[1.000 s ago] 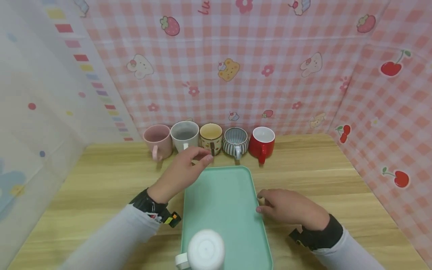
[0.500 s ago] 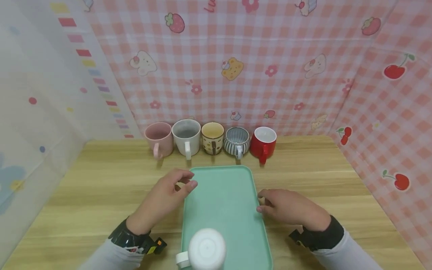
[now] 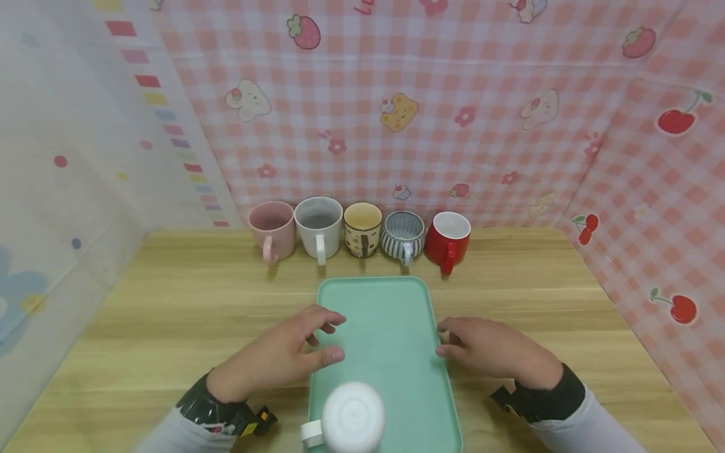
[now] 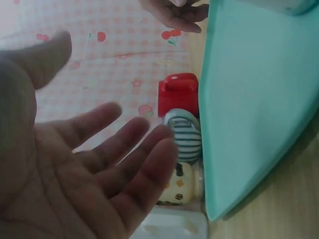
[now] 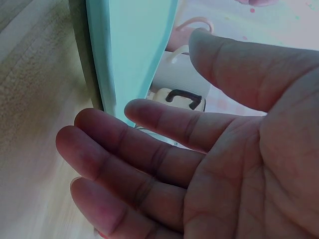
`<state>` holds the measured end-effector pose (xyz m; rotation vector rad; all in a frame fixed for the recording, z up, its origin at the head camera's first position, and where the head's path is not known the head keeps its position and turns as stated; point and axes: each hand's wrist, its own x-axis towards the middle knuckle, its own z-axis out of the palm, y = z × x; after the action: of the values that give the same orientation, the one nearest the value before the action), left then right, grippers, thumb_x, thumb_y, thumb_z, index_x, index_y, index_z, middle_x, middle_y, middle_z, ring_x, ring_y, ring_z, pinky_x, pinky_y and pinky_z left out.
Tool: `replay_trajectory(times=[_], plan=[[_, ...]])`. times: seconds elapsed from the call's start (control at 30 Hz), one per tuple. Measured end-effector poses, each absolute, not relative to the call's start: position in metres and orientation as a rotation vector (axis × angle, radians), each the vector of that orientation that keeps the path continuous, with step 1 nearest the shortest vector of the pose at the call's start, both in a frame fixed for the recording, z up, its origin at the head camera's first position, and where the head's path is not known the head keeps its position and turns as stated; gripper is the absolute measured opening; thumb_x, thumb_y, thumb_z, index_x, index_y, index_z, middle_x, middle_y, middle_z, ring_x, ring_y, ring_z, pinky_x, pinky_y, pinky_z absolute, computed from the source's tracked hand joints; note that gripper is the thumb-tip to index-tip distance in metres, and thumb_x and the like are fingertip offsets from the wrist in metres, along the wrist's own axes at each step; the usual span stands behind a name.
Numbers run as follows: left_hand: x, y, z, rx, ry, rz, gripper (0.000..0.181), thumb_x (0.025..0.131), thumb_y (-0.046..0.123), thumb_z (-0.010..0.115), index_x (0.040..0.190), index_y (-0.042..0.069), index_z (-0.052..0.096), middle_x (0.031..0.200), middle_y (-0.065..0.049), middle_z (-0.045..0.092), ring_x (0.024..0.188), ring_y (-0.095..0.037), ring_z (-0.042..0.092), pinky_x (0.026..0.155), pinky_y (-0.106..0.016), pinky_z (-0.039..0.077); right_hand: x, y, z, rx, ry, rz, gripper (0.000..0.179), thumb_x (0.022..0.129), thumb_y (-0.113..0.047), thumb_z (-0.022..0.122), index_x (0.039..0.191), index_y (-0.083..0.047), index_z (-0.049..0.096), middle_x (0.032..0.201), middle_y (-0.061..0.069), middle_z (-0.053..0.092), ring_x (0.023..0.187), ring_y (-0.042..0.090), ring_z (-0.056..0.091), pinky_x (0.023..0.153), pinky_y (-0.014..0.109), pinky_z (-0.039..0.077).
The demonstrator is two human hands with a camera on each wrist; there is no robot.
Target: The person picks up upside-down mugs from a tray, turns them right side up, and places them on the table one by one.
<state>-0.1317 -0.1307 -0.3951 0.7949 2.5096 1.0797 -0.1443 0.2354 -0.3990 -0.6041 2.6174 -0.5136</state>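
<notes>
My left hand (image 3: 280, 357) hovers over the left edge of the mint-green tray (image 3: 391, 333), fingers spread and relaxed around nothing. At the tray's right edge is my right hand (image 3: 501, 351), its loosely bent fingertips right by the rim; the right wrist view shows its palm (image 5: 229, 169) holding nothing. On the near end of the tray a white mug (image 3: 354, 415) stands upside down, its handle pointing left. Below my left thumb in the head view, that mug is the nearest object to the left hand.
Along the back wall stands a row of upright mugs: pink (image 3: 273, 229), white with grey inside (image 3: 319, 228), patterned yellow (image 3: 363, 230), grey-striped (image 3: 403, 236) and red (image 3: 448, 242). Patterned cloth walls (image 3: 362, 126) enclose the wooden table (image 3: 187, 296) at the back and sides.
My left hand has drawn back from in front of the row of mugs toward me, then moved slightly right over the tray's left edge, its fingers spreading. The right hand has stayed in place.
</notes>
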Motion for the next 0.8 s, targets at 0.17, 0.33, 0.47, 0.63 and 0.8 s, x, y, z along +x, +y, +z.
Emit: replay_trajectory(times=[0.17,0.33,0.47,0.63,0.8], plan=[[-0.124,-0.132,-0.39,0.894,2.405,1.067,0.058,0.096,0.053,0.069,0.139,0.015,0.056,0.134,-0.007,0.062,0.112,-0.026,0.065,0.097,-0.037,0.055,-0.143,0.235,-0.399,-0.603,2.626,-0.509,0.046,0.096,-0.04,0.073,0.13,-0.009,0.065,0.088,-0.008,0.065,0.077,0.01,0.056,0.073,0.03,0.053],[-0.116,-0.136,-0.388,0.877,2.306,1.01,0.059,0.086,0.054,0.081,0.126,0.016,0.058,0.127,-0.001,0.063,0.109,-0.021,0.063,0.097,-0.033,0.053,-0.144,0.235,-0.4,-0.6,2.614,-0.522,0.046,0.097,-0.04,0.072,0.131,-0.01,0.065,0.09,-0.008,0.066,0.079,0.01,0.057,0.075,0.032,0.055],[-0.11,-0.141,-0.389,0.878,2.243,0.962,0.062,0.079,0.053,0.087,0.123,0.021,0.057,0.123,0.003,0.063,0.107,-0.014,0.061,0.094,-0.029,0.052,-0.145,0.236,-0.4,-0.594,2.605,-0.529,0.046,0.097,-0.039,0.072,0.131,-0.01,0.065,0.092,-0.008,0.068,0.08,0.011,0.058,0.076,0.034,0.055],[-0.106,-0.143,-0.39,0.918,2.181,0.926,0.06,0.075,0.048,0.091,0.117,0.026,0.055,0.108,0.009,0.062,0.092,-0.006,0.06,0.083,-0.022,0.052,-0.145,0.236,-0.4,-0.593,2.608,-0.52,0.046,0.097,-0.04,0.072,0.131,-0.009,0.065,0.092,-0.007,0.068,0.079,0.011,0.058,0.073,0.033,0.054],[-0.105,-0.142,-0.391,0.888,2.136,0.908,0.049,0.077,0.045,0.092,0.106,0.029,0.056,0.094,0.01,0.062,0.077,-0.003,0.059,0.071,-0.02,0.051,-0.145,0.236,-0.401,-0.597,2.607,-0.518,0.046,0.097,-0.04,0.072,0.131,-0.009,0.065,0.092,-0.007,0.069,0.079,0.011,0.058,0.073,0.032,0.054]])
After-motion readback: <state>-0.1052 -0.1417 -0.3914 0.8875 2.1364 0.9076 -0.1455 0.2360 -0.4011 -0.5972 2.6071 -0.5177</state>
